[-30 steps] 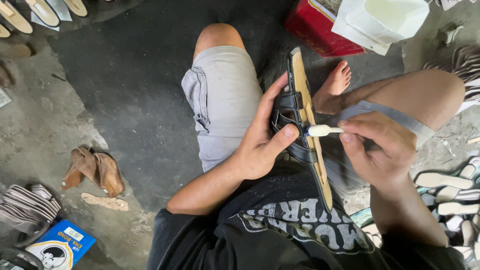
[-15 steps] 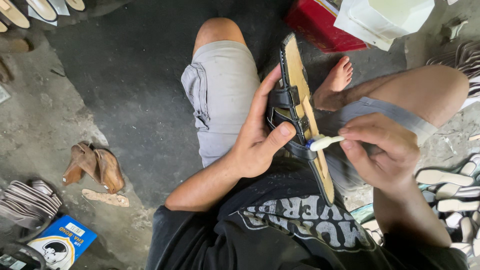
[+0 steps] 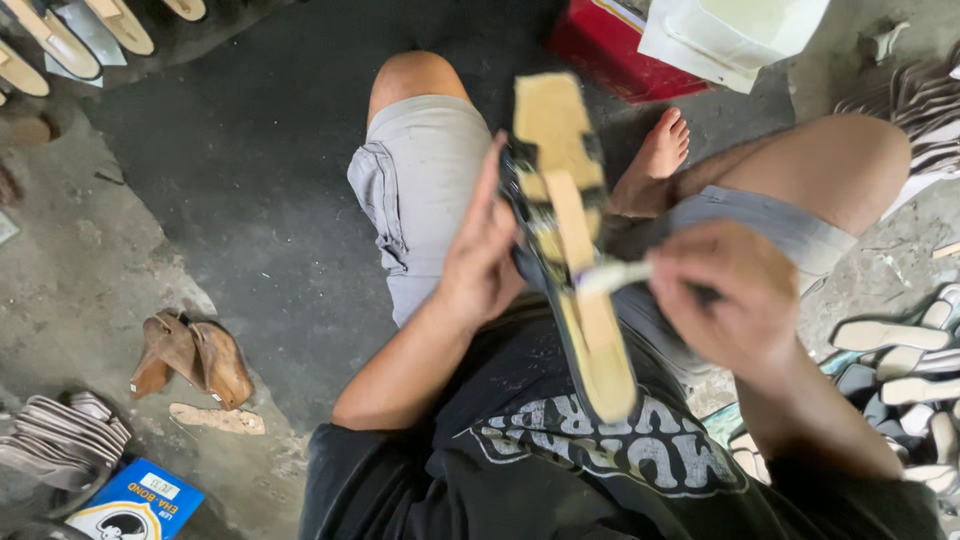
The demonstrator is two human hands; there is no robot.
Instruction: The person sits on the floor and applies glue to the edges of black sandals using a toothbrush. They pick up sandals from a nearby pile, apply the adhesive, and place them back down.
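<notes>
I sit on the floor with a sandal point(image 3: 575, 240) held over my lap, its tan underside turned up toward me and its dark straps on the left side. My left hand point(image 3: 480, 250) grips the sandal along its left edge. My right hand point(image 3: 735, 295) holds a small brush point(image 3: 612, 275) whose whitish tip lies across the middle of the tan sole. The picture is blurred around the sandal and the hands.
A red box point(image 3: 610, 45) with a white bag point(image 3: 730, 35) on it stands ahead. Sandal soles point(image 3: 900, 370) are piled at my right, strap bundles point(image 3: 60, 435) and a blue glue tin point(image 3: 135, 505) at lower left, brown leather pieces point(image 3: 195, 355) nearby, more soles point(image 3: 70, 30) at top left.
The sandal has turned from edge-on to showing its tan underside flat to me. The brush tip has moved onto the middle of the sole.
</notes>
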